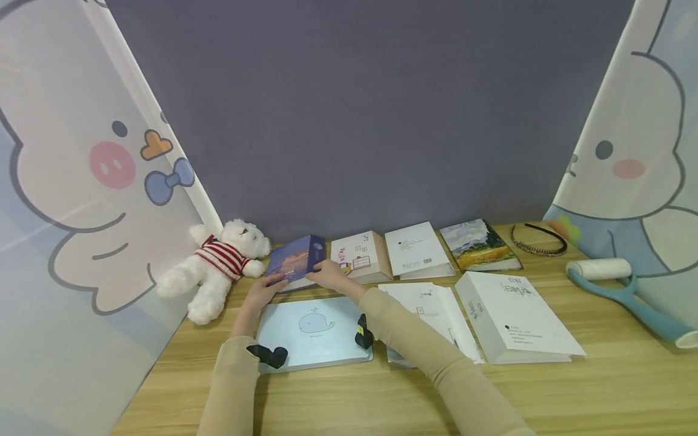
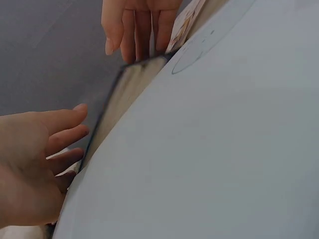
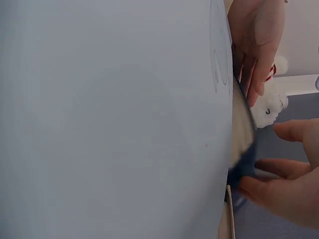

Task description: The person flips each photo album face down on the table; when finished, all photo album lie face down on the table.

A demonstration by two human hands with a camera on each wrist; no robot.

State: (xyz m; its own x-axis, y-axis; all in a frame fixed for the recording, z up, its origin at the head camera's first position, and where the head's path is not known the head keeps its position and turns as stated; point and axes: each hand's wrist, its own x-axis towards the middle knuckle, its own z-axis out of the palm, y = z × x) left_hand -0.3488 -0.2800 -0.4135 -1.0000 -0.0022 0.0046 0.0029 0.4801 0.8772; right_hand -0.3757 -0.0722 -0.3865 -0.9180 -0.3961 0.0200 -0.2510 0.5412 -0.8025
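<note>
A thick blue-purple book (image 1: 294, 261) with an orange picture on its cover lies at the back left of the table. My left hand (image 1: 265, 289) is at its left side, fingers extended at the edge. In the left wrist view that left hand (image 2: 35, 167) has loosely spread fingers beside the book's dark edge. From the right, my right hand (image 1: 329, 275) rests its fingers at the book's right front part. The right wrist view shows this right hand (image 3: 294, 179) with fingertips at the blue book and the thumb apart. In front lies a flat white panel (image 1: 313, 339) with a whale drawing.
A white teddy bear (image 1: 220, 266) in a striped sweater sits left. Rightward stand an illustrated book (image 1: 360, 254), a white book (image 1: 417, 248), a landscape-cover book (image 1: 477, 242), a headband (image 1: 537, 242) and a blue lint roller (image 1: 638, 303). Nearer lie white books (image 1: 518, 315).
</note>
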